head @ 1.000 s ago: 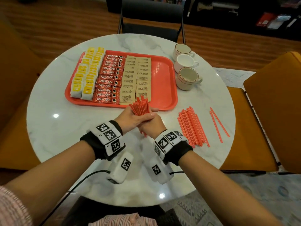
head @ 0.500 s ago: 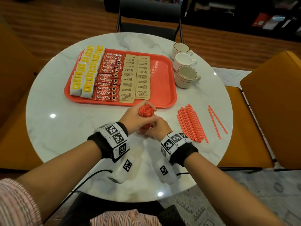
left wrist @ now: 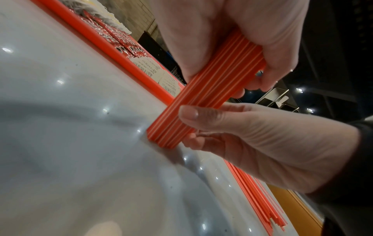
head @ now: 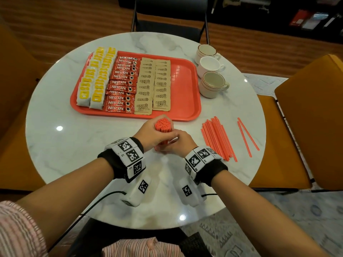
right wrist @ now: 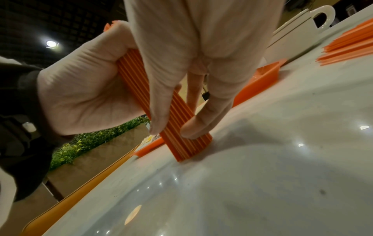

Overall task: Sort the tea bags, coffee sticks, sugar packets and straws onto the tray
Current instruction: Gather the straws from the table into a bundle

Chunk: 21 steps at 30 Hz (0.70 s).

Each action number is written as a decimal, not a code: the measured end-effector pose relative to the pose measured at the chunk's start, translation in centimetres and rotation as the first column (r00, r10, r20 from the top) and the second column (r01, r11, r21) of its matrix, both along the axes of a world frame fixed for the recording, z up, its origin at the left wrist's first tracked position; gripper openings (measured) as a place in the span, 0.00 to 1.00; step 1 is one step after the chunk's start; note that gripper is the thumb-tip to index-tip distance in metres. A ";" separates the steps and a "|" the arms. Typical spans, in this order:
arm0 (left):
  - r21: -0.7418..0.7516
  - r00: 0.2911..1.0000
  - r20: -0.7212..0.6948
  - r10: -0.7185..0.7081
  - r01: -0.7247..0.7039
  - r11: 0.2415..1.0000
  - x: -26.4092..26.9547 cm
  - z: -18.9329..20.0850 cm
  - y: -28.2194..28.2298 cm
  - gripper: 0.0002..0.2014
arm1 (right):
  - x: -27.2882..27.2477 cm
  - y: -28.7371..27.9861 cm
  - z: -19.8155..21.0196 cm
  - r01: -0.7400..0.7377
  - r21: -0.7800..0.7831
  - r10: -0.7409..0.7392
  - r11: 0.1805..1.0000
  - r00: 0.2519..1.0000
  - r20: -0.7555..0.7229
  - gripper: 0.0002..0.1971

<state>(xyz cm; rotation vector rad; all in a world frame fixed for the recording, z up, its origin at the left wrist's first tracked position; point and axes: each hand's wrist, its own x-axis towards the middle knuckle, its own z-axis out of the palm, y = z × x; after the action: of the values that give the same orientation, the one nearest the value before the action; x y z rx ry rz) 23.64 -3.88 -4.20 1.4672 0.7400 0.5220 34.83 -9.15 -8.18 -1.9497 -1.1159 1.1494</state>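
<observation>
Standing on end between both hands, the bundle of thin orange plastic straws point(head: 162, 133) has its lower ends pressed on the round white marble table point(head: 55, 145), probably to square the tips flush before it is laid down. The left hand point(head: 151, 135) wraps the upper half, fingers curled round the bundle; in its wrist view the straws lean slightly. The right hand point(head: 176, 142) steadies the lower part, thumb point(left wrist: 193, 112) on one side and fingers point(right wrist: 201, 121) on the other, close to the tabletop.

Just right of this grip lies a loose pile of the same orange straws point(head: 218, 138), flat on the marble, and beyond it two stray straws point(head: 246, 136) crossing in a narrow V near the table edge.

Just beyond the grip runs the raised rim of the red plastic tray point(head: 185, 115), so the bundle must lift over it. Past the rim, the tray's right strip is bare, apparently room enough for straws laid lengthwise. To the left of that strip sit the brown sugar packets point(head: 154, 86), red coffee sticks point(head: 121, 86) and yellow-labelled tea bags point(head: 94, 80) in columns.

Farther right stand three white ceramic cups point(head: 211, 71), close to the tray's right edge.
</observation>
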 end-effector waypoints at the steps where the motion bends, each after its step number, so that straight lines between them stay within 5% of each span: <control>1: -0.008 1.000 -0.006 0.006 -0.006 1.000 0.0 0.0 0.0 0.11 | 0.1 0.0 0.2 -0.002 0.005 0.002 1.000 1.000 -0.020 0.17; 11: -0.025 0.999 -0.046 0.025 -0.026 0.999 0.4 -0.6 0.6 0.11 | -0.1 0.5 0.3 -0.040 0.047 0.043 0.998 0.997 -0.069 0.13; 16: -0.135 0.989 -0.102 0.108 -0.122 0.983 1.5 -1.0 2.1 0.08 | -0.1 1.3 1.1 -0.015 0.104 0.034 0.995 0.983 -0.179 0.22; 18: -0.246 0.989 -0.098 0.110 -0.131 0.960 2.1 -0.5 3.5 0.05 | 0.3 1.9 1.4 -0.071 0.148 0.088 0.986 0.990 -0.106 0.25; 21: -0.454 0.999 0.034 0.042 -0.022 0.891 3.4 1.1 6.1 0.08 | 1.4 3.3 2.4 -0.214 0.084 0.199 0.973 0.968 0.156 0.15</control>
<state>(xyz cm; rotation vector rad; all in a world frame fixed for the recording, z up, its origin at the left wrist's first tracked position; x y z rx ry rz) 27.01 2.19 -3.07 1.0049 0.7914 0.3707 36.25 -5.86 -5.78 -1.8993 -1.4557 1.0456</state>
